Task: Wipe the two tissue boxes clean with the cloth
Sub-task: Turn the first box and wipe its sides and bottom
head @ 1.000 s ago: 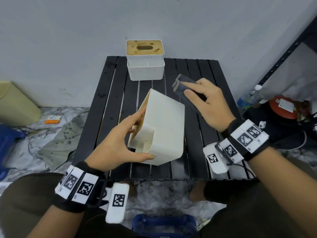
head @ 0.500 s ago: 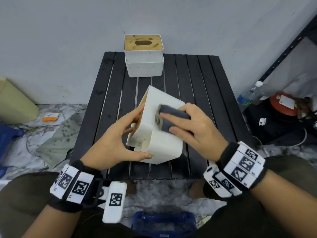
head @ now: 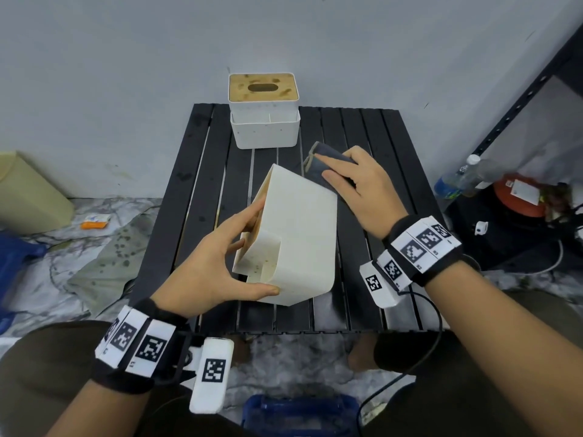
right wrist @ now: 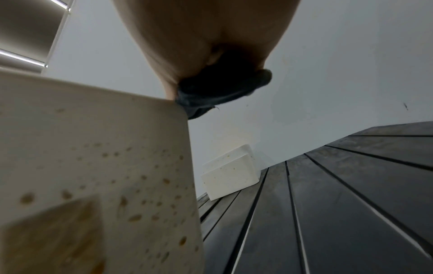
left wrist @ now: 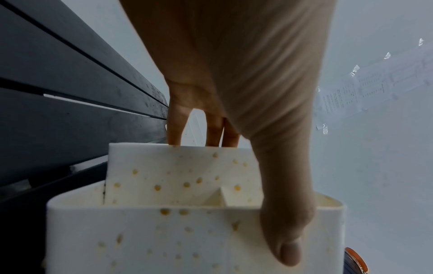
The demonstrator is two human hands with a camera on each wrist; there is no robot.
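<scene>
Head view: white plastic tissue box [head: 296, 234] tipped on its side at table centre, lifted at an angle over the black slatted table [head: 202, 171], its wooden lid side facing 9 o'clock. Left hand [head: 214, 269] grips it from the 8 o'clock side: thumb along the lower near edge, fingers reaching onto the lid side. Left wrist view shows the same hold, thumb [left wrist: 286, 231] lying over the box's outer wall, fingers [left wrist: 174, 128] past the far rim; box surface [left wrist: 182, 241] dotted with yellow-brown specks.

Right hand [head: 362, 187] at 1 o'clock of the box holds a folded dark grey cloth [head: 325, 162], fingers laid over it and curled round it. Cloth sits at the box's upper far corner; from the right wrist view the cloth [right wrist: 222, 90] touches that top edge, the box wall [right wrist: 98, 166] below it speckled with brown spots. Hands are well apart, one on each side of the box.

Second white tissue box with stained wooden lid [head: 264, 108] stands upright at 12 o'clock on the table's far edge against the grey wall [head: 126, 52], apart from both hands; also seen small in the right wrist view [right wrist: 230, 176].

Off the table: clear plastic bottle [head: 457, 181] on the floor at 3 o'clock, beige bin [head: 28, 193] at 9 o'clock, blue crate [head: 299, 414] at 6 o'clock between the person's knees. Marker bands on both wrists.
</scene>
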